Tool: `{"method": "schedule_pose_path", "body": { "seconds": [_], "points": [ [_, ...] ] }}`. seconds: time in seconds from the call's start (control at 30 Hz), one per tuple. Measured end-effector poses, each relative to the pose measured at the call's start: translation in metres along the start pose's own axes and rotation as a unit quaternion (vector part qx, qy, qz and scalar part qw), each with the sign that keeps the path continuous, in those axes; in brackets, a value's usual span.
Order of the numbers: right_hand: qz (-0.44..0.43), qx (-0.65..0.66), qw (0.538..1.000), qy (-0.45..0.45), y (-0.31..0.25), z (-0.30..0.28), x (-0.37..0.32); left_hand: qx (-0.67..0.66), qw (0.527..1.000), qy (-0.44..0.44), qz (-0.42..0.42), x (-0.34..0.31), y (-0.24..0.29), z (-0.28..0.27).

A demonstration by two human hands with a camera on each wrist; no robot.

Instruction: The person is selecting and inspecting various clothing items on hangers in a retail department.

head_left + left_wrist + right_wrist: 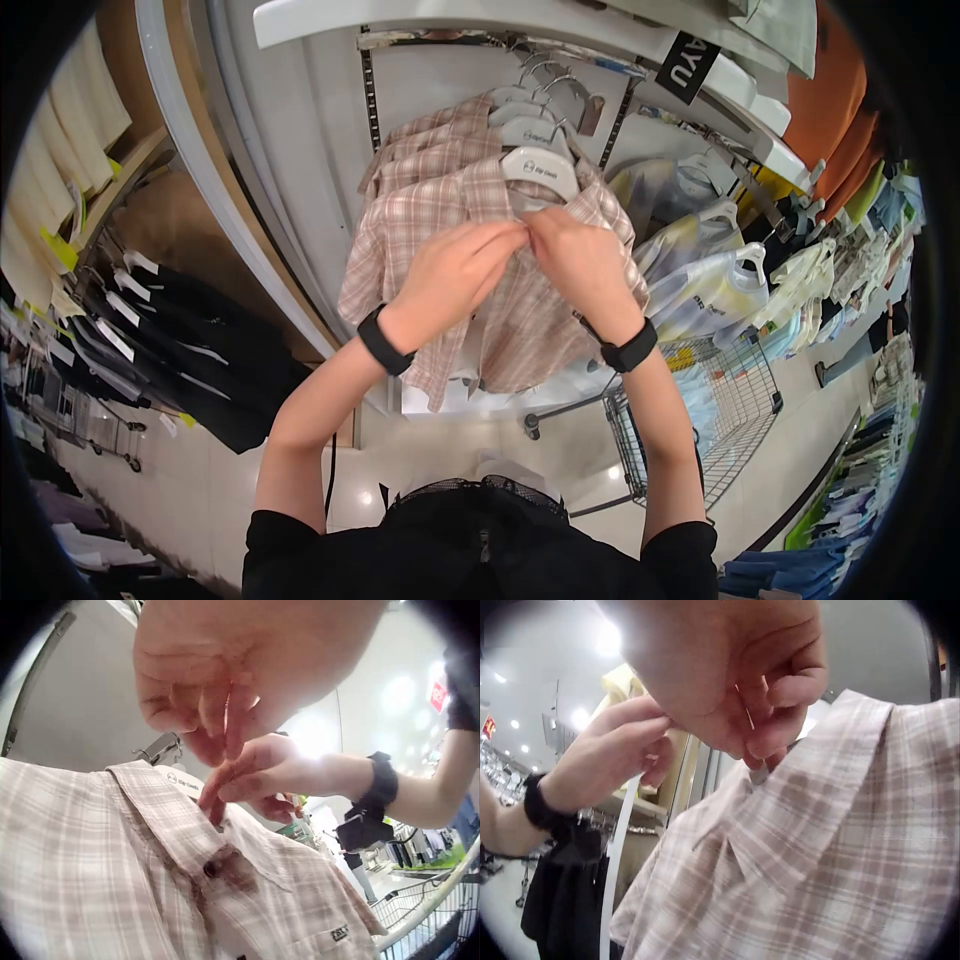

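Note:
A pink-beige plaid shirt (415,240) with a collar hangs on a white hanger (543,174) at the front of a rail. My right hand (587,262) is at its neckline, thumb and fingers pinching at the collar (817,787), where a small pale piece shows under the fingertips (761,750). My left hand (452,268) comes in from the other side, its fingertips meeting the right hand's over the collar. In the left wrist view its fingers (214,724) bunch together above the cloth; I cannot tell what lies between them. A dark button (212,868) sits on the shirt front.
More plaid shirts (400,150) hang close behind on the same rail. Tie-dye shirts (700,285) hang to the right, black garments (210,350) to the left. A wire shopping cart (745,410) stands at lower right. A white shelf edge (560,28) runs overhead.

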State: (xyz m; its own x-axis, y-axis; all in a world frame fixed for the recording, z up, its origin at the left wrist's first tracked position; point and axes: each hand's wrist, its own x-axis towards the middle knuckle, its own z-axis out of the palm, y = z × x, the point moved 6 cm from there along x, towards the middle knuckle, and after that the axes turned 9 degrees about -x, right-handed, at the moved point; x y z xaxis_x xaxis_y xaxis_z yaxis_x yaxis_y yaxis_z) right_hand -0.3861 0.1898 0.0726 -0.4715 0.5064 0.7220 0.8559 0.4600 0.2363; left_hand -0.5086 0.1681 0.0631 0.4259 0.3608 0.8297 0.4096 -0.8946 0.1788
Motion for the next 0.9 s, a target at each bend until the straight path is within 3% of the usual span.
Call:
{"method": "schedule_pose_path", "body": {
  "seconds": [0.13,0.23,0.4,0.5,0.57,0.7,0.83,0.9],
  "points": [
    [-0.028,-0.029,0.998,-0.048,0.007,0.022,-0.013,0.091,0.995,-0.018,-0.022,0.022,-0.03,0.023],
    [-0.008,-0.019,0.999,-0.047,0.007,0.006,-0.021,0.14,0.989,-0.033,-0.022,0.027,-0.04,0.031],
    [0.025,-0.027,0.996,-0.084,0.026,-0.009,-0.025,0.108,0.992,-0.069,0.0,0.027,-0.016,0.017],
    [0.004,-0.005,0.998,-0.063,0.035,-0.014,-0.026,0.066,0.994,-0.082,0.038,0.021,-0.015,0.01],
    [-0.076,0.049,0.993,-0.07,0.032,-0.016,-0.029,0.049,0.994,-0.094,0.034,0.014,-0.022,0.009],
    [-0.093,0.082,0.989,-0.083,0.027,-0.005,-0.032,0.041,0.991,-0.123,0.018,0.017,-0.017,0.014],
    [-0.072,0.108,0.992,-0.014,0.023,0.008,-0.032,0.052,0.988,-0.145,-0.015,0.02,-0.028,0.026],
    [-0.069,0.117,0.99,0.021,0.023,0.015,-0.035,-0.044,0.983,-0.175,-0.044,0.021,-0.038,0.03]
  ]
}}
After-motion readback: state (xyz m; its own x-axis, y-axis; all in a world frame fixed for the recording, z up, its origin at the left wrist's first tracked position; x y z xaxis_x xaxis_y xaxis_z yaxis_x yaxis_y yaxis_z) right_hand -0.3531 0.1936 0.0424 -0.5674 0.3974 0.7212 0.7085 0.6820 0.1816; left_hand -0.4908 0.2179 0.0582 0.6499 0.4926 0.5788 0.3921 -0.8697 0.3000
